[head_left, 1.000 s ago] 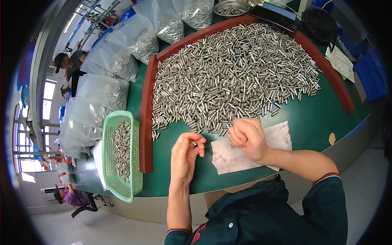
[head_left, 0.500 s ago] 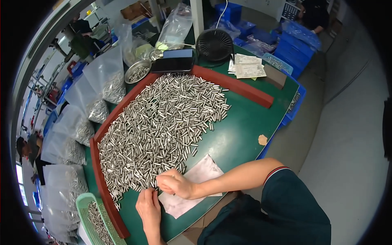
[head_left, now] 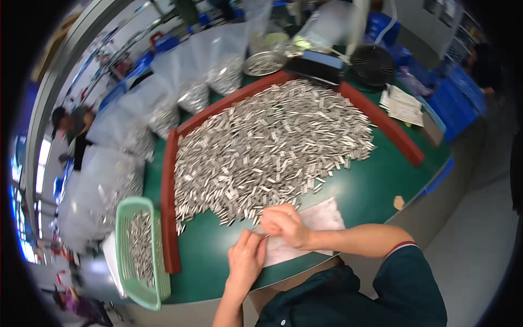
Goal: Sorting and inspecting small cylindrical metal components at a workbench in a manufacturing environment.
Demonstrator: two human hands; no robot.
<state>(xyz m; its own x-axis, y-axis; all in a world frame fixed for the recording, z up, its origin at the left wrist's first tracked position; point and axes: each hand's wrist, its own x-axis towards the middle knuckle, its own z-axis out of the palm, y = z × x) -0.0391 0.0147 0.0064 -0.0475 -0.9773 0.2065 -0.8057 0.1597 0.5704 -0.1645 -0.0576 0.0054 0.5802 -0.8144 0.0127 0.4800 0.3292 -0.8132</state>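
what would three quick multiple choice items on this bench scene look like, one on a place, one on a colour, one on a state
1. Where is the green basket?
A. left of the red border strip
B. on the white cloth
C. beside the black fan

2. What colour is the table top?
A. blue
B. green
C. white

3. How are the left hand and right hand?
A. far apart
B. close together over the white cloth
C. both in the basket

Answers: 1 A, the basket sits outside the strip at the table's left edge. 2 B, bare surface shows green. 3 B, fingertips meet at the cloth's edge, near the metal pieces.
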